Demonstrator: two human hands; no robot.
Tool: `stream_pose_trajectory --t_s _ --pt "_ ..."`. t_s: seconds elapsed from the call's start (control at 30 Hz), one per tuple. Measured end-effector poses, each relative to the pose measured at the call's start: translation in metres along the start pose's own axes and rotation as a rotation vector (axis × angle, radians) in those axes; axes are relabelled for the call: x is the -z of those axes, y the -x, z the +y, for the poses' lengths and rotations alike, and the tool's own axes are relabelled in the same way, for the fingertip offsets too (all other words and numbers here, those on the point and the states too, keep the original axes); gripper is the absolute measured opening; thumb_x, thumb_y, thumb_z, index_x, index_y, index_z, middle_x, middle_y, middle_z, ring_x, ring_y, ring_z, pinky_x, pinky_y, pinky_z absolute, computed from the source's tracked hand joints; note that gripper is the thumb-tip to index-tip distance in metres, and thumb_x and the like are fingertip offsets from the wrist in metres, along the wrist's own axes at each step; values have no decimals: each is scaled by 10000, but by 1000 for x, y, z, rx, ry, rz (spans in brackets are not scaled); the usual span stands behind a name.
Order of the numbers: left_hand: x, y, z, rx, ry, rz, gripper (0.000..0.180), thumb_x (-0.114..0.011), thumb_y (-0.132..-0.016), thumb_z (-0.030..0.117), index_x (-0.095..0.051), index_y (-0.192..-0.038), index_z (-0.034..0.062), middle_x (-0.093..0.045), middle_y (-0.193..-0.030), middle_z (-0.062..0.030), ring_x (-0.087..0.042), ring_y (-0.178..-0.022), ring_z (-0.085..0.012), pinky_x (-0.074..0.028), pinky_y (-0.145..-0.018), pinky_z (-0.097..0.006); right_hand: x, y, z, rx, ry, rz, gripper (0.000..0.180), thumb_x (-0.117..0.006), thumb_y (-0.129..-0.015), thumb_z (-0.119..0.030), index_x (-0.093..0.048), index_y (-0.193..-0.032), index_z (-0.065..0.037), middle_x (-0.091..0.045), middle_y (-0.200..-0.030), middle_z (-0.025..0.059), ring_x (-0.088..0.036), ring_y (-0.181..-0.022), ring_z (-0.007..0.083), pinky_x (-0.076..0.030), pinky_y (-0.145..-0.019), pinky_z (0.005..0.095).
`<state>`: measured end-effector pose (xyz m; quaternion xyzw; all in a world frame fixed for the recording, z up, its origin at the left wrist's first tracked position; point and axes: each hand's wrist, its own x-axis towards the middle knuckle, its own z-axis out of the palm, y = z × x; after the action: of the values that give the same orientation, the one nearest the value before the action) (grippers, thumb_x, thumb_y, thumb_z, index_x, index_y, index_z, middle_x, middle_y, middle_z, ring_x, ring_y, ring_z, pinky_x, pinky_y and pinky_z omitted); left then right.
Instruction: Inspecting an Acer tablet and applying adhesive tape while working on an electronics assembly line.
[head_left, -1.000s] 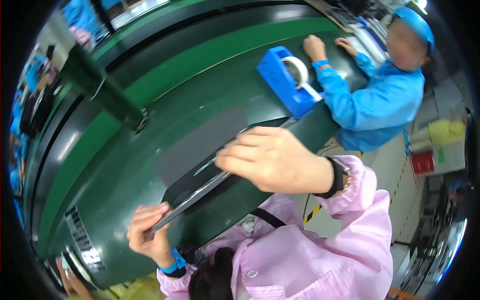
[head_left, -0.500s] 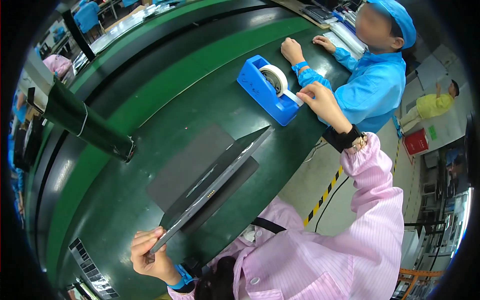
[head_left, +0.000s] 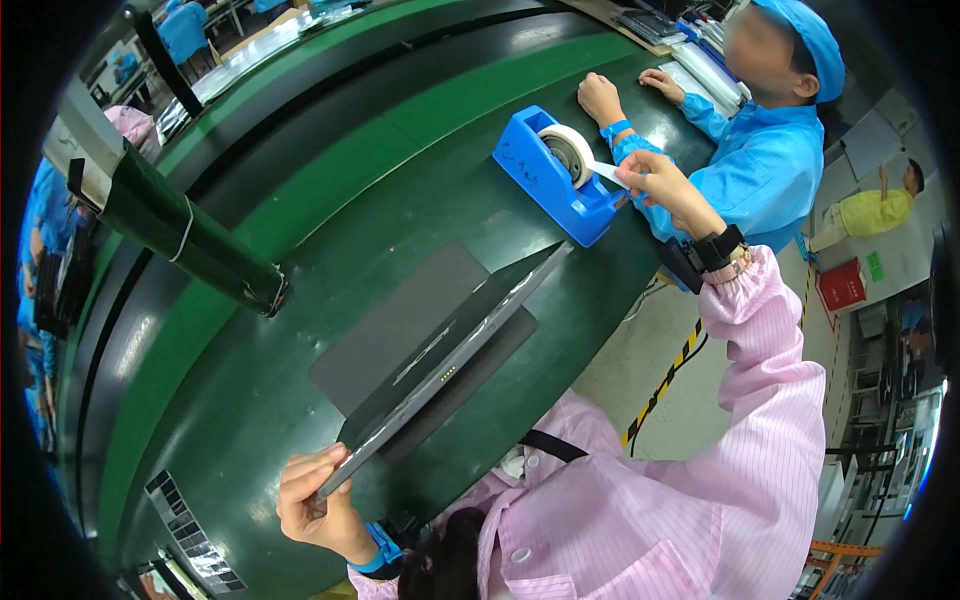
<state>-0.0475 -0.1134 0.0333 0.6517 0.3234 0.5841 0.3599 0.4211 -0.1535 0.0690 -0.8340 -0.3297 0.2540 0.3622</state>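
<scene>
My left hand [head_left: 318,505] grips the near corner of a thin dark flat panel [head_left: 450,365], holding it tilted on edge above a grey mat [head_left: 395,330]. My right hand [head_left: 652,180] reaches out to a blue tape dispenser [head_left: 548,180] and pinches the free end of the white tape [head_left: 605,172] coming off its roll [head_left: 570,152]. A black wrist strap sits on my right wrist.
The dark green bench [head_left: 330,170] curves away with a lighter green strip. A dark green post [head_left: 190,235] stands at the left. A person in blue [head_left: 760,150] works just beyond the dispenser, hands on the bench. Yellow-black floor tape [head_left: 665,375] runs below.
My right hand left the panel, travelled to the tape dispenser and now pinches the tape end. My left hand keeps holding the panel's corner.
</scene>
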Motion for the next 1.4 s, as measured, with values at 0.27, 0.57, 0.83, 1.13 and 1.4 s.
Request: stream_pose_trajectory --t_s 0.27,0.57,0.83,1.13,1.4 --pt "-1 0 0 11 -11 41 194 -683 -760 106 -537 -810 -14 -604 -797 -150 -581 -763 -220 -466 -730 -304 -3 11 24 147 -369 -89 172 -591 -845 -131 -581 -946 9 -575 -765 12 -499 -659 75 -369 -600 191" --pt "-2 -3 -1 -10 -40 78 209 -708 -746 108 -542 -821 6 -636 -778 -148 -613 -716 -224 -453 -669 -308 -37 30 60 219 -721 69 187 -586 -854 -94 -562 -1004 15 -570 -807 14 -485 -684 61 -362 -611 176" --pt "-2 -4 0 -1 -54 59 189 -691 -755 89 -538 -830 9 -624 -775 -144 -605 -721 -229 -489 -682 -311 -35 30 62 145 -818 79 137 -603 -834 -78 -587 -940 9 -572 -808 20 -490 -675 70 -375 -618 181" --pt "-3 -4 1 19 -46 84 187 -686 -764 97 -531 -820 7 -620 -770 -141 -602 -724 -226 -494 -689 -315 -30 37 59 109 -885 49 103 -599 -824 -57 -583 -900 12 -575 -817 40 -504 -693 82 -393 -641 191" --pt "-6 -6 2 3 -35 85 180 -680 -766 89 -530 -816 4 -618 -767 -142 -603 -715 -225 -491 -685 -315 -21 33 71 8 -941 -127 87 -592 -851 -112 -567 -889 -38 -556 -794 -2 -501 -684 68 -421 -689 231"
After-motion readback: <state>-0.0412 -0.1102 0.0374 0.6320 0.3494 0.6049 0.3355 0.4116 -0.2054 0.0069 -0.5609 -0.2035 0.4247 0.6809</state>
